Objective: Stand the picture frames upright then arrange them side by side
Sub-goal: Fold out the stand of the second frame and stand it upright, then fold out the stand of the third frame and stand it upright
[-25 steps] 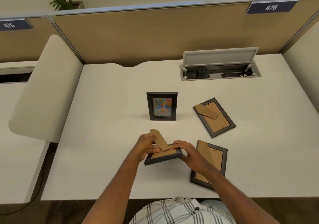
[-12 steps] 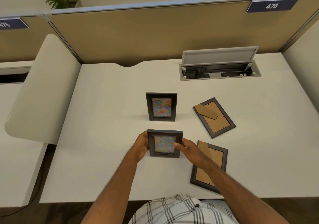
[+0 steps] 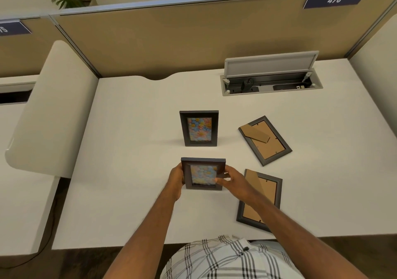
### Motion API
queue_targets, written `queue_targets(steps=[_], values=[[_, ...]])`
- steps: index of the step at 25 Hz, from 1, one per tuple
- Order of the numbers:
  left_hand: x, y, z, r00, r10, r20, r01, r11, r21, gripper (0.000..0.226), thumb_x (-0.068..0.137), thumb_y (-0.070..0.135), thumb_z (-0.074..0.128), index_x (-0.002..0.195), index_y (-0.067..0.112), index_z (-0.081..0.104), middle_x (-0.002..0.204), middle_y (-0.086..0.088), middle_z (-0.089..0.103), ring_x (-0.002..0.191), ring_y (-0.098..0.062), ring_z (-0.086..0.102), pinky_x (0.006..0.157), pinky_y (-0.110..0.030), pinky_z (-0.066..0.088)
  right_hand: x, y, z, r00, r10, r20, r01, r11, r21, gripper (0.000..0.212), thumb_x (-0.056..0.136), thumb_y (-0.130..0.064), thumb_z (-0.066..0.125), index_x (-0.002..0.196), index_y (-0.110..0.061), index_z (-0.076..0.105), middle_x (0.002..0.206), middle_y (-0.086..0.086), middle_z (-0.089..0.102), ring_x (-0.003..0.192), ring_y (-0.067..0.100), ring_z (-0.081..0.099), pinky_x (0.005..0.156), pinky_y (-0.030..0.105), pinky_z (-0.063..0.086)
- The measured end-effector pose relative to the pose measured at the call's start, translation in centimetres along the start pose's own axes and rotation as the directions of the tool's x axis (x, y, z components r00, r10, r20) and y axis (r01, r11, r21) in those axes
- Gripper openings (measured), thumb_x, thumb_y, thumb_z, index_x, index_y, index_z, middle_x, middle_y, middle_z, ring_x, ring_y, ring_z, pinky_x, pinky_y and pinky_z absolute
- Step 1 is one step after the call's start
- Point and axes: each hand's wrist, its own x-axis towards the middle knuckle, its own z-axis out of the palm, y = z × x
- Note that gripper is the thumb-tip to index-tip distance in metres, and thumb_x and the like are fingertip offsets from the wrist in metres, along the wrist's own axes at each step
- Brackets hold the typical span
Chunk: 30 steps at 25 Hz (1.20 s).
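A dark picture frame (image 3: 203,174) with a colourful picture faces me, upright near the white desk's front. My left hand (image 3: 176,176) grips its left edge and my right hand (image 3: 231,179) holds its right edge. Behind it a matching frame (image 3: 199,128) stands upright on its own. Two more frames lie face down, brown backs up: one (image 3: 265,140) to the right of the standing frame, the other (image 3: 261,197) beside my right wrist, partly covered by my forearm.
The white desk (image 3: 129,171) has an open cable box (image 3: 270,81) at the back right. A tan partition (image 3: 171,38) closes the far side. A rounded white panel (image 3: 49,111) stands along the left edge.
The frame in my hands was tilted back side up with its stand out; I have turned it upright so that its picture faces me. The other frames have not moved.
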Motion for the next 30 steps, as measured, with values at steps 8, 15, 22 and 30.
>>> queue_targets(steps=[8, 15, 22, 30], values=[[-2.0, -5.2, -0.7, 0.893, 0.095, -0.441, -0.133, 0.990, -0.054, 0.007, 0.091, 0.010, 0.046, 0.087, 0.010, 0.052, 0.089, -0.008, 0.054, 0.072, -0.021, 0.047, 0.062, -0.030, 0.040, -3.9, 3.1, -2.4, 0.839, 0.051, -0.542, -0.066, 0.998, -0.008, 0.018, 0.094, -0.020, 0.054, 0.103, -0.034, 0.062, 0.110, -0.008, 0.060, 0.091, 0.003, 0.062, 0.069, 0.012, 0.047], [-6.2, -11.1, 4.4, 0.993, 0.119, 0.006, -0.117, 0.962, 0.245, 0.016, 0.098, 0.020, 0.049, 0.096, 0.023, 0.064, 0.099, -0.007, 0.070, 0.084, -0.022, 0.065, 0.073, -0.031, 0.054, -7.7, 8.1, -3.4, 0.714, 0.285, -0.639, -0.436, 0.896, -0.088, 0.039, 0.086, -0.020, 0.064, 0.125, -0.022, 0.062, 0.134, 0.010, 0.048, 0.123, 0.032, 0.043, 0.087, 0.033, 0.041], [-7.3, -11.4, 11.7, 0.939, -0.096, 0.330, -0.084, 0.867, 0.492, 0.044, 0.102, 0.028, 0.045, 0.145, 0.024, 0.048, 0.142, 0.005, 0.050, 0.122, -0.017, 0.052, 0.104, -0.035, 0.045, -8.3, 8.9, -2.9, 0.755, 0.303, -0.581, -0.448, 0.886, -0.120, 0.045, 0.089, -0.023, 0.065, 0.134, -0.024, 0.058, 0.154, 0.005, 0.029, 0.139, 0.030, 0.025, 0.103, 0.037, 0.041], [-7.0, -9.8, 11.8, 0.922, -0.202, 0.329, 0.046, 0.903, 0.428, 0.051, 0.099, 0.020, 0.051, 0.148, 0.028, 0.042, 0.146, -0.005, 0.048, 0.131, -0.029, 0.049, 0.098, -0.048, 0.050, -9.0, 8.0, -5.7, 0.782, 0.413, -0.466, -0.434, 0.898, 0.068, 0.016, 0.088, -0.022, 0.068, 0.099, -0.031, 0.076, 0.159, 0.004, 0.031, 0.150, 0.025, 0.015, 0.118, 0.048, 0.020]])
